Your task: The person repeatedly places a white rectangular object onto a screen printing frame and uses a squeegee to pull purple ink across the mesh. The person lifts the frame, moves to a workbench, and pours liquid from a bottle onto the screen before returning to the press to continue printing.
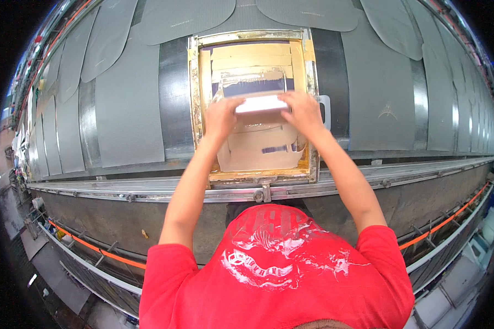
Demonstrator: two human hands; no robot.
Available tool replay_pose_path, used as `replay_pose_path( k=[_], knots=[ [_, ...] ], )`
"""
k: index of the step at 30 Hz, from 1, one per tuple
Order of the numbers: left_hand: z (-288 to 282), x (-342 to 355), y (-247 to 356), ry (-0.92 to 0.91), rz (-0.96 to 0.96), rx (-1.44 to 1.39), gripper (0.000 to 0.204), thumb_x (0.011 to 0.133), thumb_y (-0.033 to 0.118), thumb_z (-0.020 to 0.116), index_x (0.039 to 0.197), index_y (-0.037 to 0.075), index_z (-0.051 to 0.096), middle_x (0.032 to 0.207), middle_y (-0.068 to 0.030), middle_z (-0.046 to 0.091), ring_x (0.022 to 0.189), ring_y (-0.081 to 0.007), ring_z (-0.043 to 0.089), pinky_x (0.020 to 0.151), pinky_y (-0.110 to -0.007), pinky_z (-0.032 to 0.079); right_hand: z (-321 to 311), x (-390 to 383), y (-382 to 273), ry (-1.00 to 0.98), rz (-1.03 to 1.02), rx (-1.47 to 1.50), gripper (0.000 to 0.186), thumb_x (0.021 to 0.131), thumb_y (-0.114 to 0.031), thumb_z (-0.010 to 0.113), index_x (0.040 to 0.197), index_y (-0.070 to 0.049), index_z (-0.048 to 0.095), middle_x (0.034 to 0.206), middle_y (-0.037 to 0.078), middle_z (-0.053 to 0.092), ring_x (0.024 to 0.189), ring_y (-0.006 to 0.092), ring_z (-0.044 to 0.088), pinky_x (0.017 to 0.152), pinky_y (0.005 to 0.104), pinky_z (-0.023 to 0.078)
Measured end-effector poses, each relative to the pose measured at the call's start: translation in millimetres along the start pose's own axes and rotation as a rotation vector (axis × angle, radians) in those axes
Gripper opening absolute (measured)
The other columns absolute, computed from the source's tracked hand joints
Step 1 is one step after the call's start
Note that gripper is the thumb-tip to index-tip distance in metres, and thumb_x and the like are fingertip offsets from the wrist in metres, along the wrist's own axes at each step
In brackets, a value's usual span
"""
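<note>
Before me runs a long dark table [331,77], laid with rows of flat grey pieces [129,123], their far ones round-edged. A metal rail [142,193] follows its near edge. On the table, between grey pieces to left and right, lies a rectangular frame [195,82], its inner borders yellowish. Inside it, beige paste [258,149] is spread over the near part, with dark patches showing. The pale, shiny bar [262,103] sits across the frame's middle, above the paste; my left hand [222,116] grips its left end, my right hand [304,115] its right, fingers of both closed on it.
</note>
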State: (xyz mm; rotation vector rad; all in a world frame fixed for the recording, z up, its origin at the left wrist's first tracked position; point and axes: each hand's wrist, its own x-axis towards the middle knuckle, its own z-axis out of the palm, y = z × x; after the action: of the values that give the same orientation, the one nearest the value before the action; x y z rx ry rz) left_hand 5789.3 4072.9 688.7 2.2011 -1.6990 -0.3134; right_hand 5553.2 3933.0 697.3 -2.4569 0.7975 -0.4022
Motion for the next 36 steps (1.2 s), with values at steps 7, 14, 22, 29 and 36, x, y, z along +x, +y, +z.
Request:
replay_pose_path(
  k=[7,14,22,29,36],
  knots=[
    [-10.4,57.0,3.9,-0.057,-0.067,0.059,0.037,0.079,0.003,0.064,0.107,0.021,0.078,0.102,-0.0083,0.075,0.093,-0.0296,0.072,0.08,-0.042,0.057,20.7,40.8,31.6,0.044,0.042,0.065,0.035,0.075,-0.017,0.078,0.109,-0.01,0.074,0.111,0.008,0.07,0.104,0.0297,0.063,0.092,0.0417,0.052],
    [4.8,-62.8,36.6,-0.025,-0.001,0.024,0.035,0.078,-0.001,0.063,0.102,0.018,0.078,0.104,-0.0042,0.076,0.097,-0.0242,0.072,0.082,-0.041,0.056,27.1,-83.1,-15.7,-0.042,0.105,0.132,0.04,0.074,-0.019,0.08,0.113,-0.013,0.073,0.116,0.006,0.068,0.108,0.0297,0.063,0.093,0.042,0.053],
    [2.5,-113.4,46.0,-0.015,0.05,0.028,0.041,0.07,0.0,0.069,0.11,0.012,0.073,0.118,-0.0041,0.072,0.113,-0.0215,0.065,0.091,-0.038,0.05,8.8,-73.9,67.2,0.372,0.252,0.33,0.049,0.082,-0.036,0.081,0.122,-0.011,0.07,0.113,0.018,0.065,0.103,0.0313,0.06,0.094,0.0445,0.047],
    [12.8,-130.1,40.1,0.092,0.129,-0.003,0.043,0.07,0.001,0.071,0.112,0.012,0.071,0.12,-0.004,0.071,0.117,-0.024,0.064,0.095,-0.039,0.05,30.7,-38.0,103.4,0.399,0.692,0.474,0.022,0.095,-0.028,0.066,0.112,-0.015,0.071,0.086,0.013,0.073,0.078,0.0293,0.069,0.077,0.0397,0.053],
    [-22.5,-171.9,12.6,0.17,0.052,-0.011,0.046,0.068,0.002,0.073,0.113,0.012,0.071,0.12,-0.0052,0.071,0.116,-0.0249,0.065,0.096,-0.041,0.05,37.7,-3.3,25.3,0.582,0.541,0.44,0.021,0.098,-0.029,0.064,0.106,-0.011,0.072,0.091,0.01,0.073,0.083,0.0201,0.068,0.077,0.0358,0.051]
  ],
)
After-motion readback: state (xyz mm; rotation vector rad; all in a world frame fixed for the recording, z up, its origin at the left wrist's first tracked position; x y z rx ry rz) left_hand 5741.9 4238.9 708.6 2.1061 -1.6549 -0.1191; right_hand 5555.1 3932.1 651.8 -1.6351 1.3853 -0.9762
